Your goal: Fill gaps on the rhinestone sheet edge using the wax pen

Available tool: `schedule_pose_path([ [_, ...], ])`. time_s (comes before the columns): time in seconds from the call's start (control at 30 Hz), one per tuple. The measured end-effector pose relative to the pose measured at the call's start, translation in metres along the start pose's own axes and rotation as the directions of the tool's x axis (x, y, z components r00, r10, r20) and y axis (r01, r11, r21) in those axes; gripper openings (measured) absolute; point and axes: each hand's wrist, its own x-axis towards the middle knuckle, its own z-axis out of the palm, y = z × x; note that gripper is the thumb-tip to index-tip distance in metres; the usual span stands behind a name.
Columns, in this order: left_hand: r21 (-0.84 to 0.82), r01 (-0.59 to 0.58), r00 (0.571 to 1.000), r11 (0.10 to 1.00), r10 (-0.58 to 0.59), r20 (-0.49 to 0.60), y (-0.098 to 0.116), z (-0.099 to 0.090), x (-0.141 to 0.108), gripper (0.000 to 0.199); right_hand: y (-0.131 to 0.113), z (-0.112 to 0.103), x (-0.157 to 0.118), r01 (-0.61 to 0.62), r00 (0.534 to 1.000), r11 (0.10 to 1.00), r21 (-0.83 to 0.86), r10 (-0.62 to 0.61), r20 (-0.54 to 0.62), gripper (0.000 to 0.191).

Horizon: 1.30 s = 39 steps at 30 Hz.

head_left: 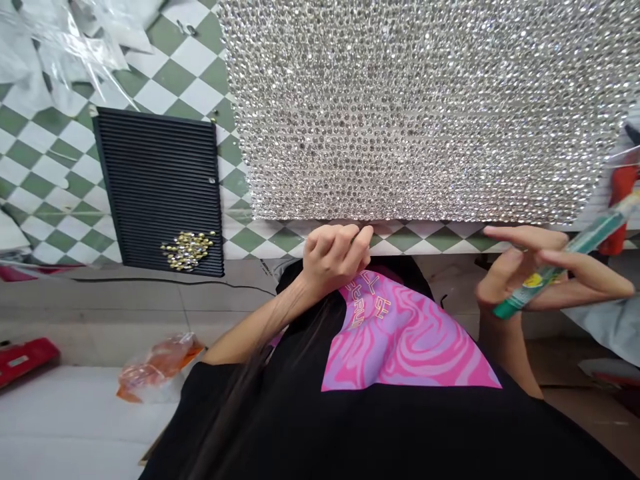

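A large sheet of silver rhinestones [420, 113] lies on the table, its front border close to the table edge. My left hand [337, 257] is closed with curled fingers at that edge, just below the sheet; whatever it may hold is hidden. On the right, my right hand [545, 270] grips a green pen-like tube [597, 230] with a yellow label, tilted between the fingers. Its darker green end points down towards my body. The index finger of this hand points left, near the sheet's front border.
A black ridged tray [160, 180] on the left bears a small heap of gold-coloured stones [187, 251]. Clear plastic bags [75, 47] lie at the back left of the checkered table [193, 57]. A red object [623, 187] is at the right edge.
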Motion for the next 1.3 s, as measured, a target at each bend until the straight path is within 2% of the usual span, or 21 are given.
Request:
schedule_pose_path([
  [0.17, -0.120, -0.082, 0.994, 0.989, 0.090, 0.059, 0.006, 0.008, 0.005, 0.025, -0.011, 0.006, -0.002, 0.224, 0.974, 0.973, 0.055, -0.225, 0.017, 0.020],
  [0.27, -0.146, -0.100, 0.991, 0.984, 0.112, 0.077, 0.013, 0.013, 0.013, 0.027, -0.011, 0.015, 0.000, 0.280, 0.956, 0.954, 0.107, -0.287, 0.066, 0.022],
  [0.4, -0.150, -0.107, 0.986, 0.983, 0.124, 0.110, 0.017, 0.014, 0.018, 0.027, -0.006, 0.020, 0.001, 0.281, 0.943, 0.956, 0.084, -0.291, 0.160, 0.024],
  [0.6, -0.168, -0.112, 0.980, 0.979, 0.137, 0.145, 0.021, 0.012, 0.015, 0.027, -0.005, 0.015, 0.002, 0.319, 0.928, 0.948, 0.013, -0.315, 0.200, 0.027],
  [0.83, -0.223, -0.240, 0.923, 0.945, 0.293, 0.250, 0.038, 0.019, 0.028, 0.035, -0.001, 0.012, 0.000, 0.318, 0.944, 0.947, -0.047, -0.311, 0.109, 0.029],
  [1.07, -0.281, -0.266, 0.893, 0.922, 0.345, 0.288, 0.056, 0.029, 0.049, 0.036, 0.006, 0.008, -0.004, 0.246, 0.969, 0.962, -0.121, -0.245, 0.021, 0.017],
  [1.17, -0.335, -0.279, 0.873, 0.900, 0.383, 0.302, 0.058, 0.031, 0.053, 0.037, 0.009, 0.007, -0.003, 0.245, 0.969, 0.956, -0.163, -0.246, 0.015, 0.016],
  [1.3, -0.380, -0.248, 0.839, 0.891, 0.394, 0.375, 0.057, 0.031, 0.055, 0.040, 0.009, 0.008, -0.003, 0.252, 0.966, 0.953, -0.171, -0.258, -0.014, 0.017],
])
